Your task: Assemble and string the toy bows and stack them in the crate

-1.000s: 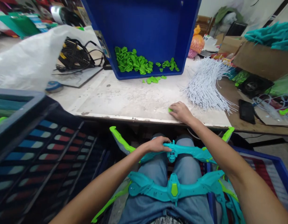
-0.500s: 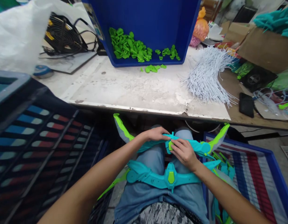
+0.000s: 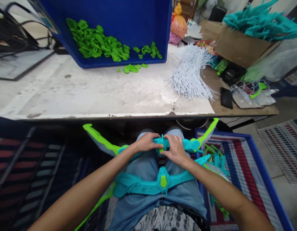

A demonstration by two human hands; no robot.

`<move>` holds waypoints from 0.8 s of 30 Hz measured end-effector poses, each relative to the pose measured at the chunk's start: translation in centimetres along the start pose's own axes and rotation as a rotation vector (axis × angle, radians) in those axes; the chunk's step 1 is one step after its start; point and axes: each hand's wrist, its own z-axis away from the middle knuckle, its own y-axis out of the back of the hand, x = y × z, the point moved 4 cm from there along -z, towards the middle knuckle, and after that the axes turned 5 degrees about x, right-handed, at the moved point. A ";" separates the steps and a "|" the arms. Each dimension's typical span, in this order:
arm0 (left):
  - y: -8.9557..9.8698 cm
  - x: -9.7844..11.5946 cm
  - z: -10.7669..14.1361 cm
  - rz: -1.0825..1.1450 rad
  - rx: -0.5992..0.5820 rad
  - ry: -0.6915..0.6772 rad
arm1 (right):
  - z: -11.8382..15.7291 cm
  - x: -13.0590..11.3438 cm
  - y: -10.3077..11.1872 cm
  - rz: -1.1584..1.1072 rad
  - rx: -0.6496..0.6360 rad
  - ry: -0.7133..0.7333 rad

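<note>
Across my knees lies a teal plastic bow piece (image 3: 190, 145) with bright green curved ends. My left hand (image 3: 148, 142) grips it just left of its centre, thumb by the small green centre part. On the other side of that centre my right hand (image 3: 174, 147) is wrapped round the same piece, its fingers partly hidden. A second teal bow piece (image 3: 148, 187), with a green inset in its middle, rests on my thighs nearer my body.
A blue bin (image 3: 124, 29) with green parts stands on the table (image 3: 102, 93), beside a bundle of white ties (image 3: 190, 73). A box (image 3: 235, 45) of teal parts is at back right. A blue-rimmed crate (image 3: 256, 154) stands low right, dark crates (image 3: 25, 163) left.
The view has turned to the right, so the table and bin appear further left. My right hand has shifted from fingertips on the green centre part to a grip round the teal piece.
</note>
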 end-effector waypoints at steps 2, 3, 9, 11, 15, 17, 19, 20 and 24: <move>-0.2 0.5 1.0 -0.090 0.058 -0.022 | 0.2 -0.4 0.2 0.066 -0.006 0.042; -0.3 0.7 1.7 -0.146 0.098 -0.039 | 0.4 -0.7 0.3 0.096 -0.006 0.078; -3.0 0.7 5.6 -0.556 0.366 -0.281 | 1.7 0.6 3.1 0.154 -0.043 0.238; -4.2 0.3 6.3 -0.641 0.408 -0.317 | 1.5 2.4 4.9 0.158 -0.047 0.208; -5.9 0.2 6.3 -0.687 0.422 -0.224 | -2.7 4.8 8.2 0.132 0.055 0.185; -6.3 0.6 5.7 -0.678 0.421 -0.148 | -7.2 4.1 9.0 0.171 0.155 0.220; -6.4 1.1 5.2 -0.647 0.433 -0.101 | -12.8 2.1 8.7 0.222 0.210 0.262; -6.5 1.3 5.1 -0.625 0.441 -0.090 | -15.8 0.8 8.2 0.245 0.206 0.270; -8.2 1.5 6.9 -0.457 0.403 -0.073 | -26.9 -3.8 4.3 0.293 0.092 0.238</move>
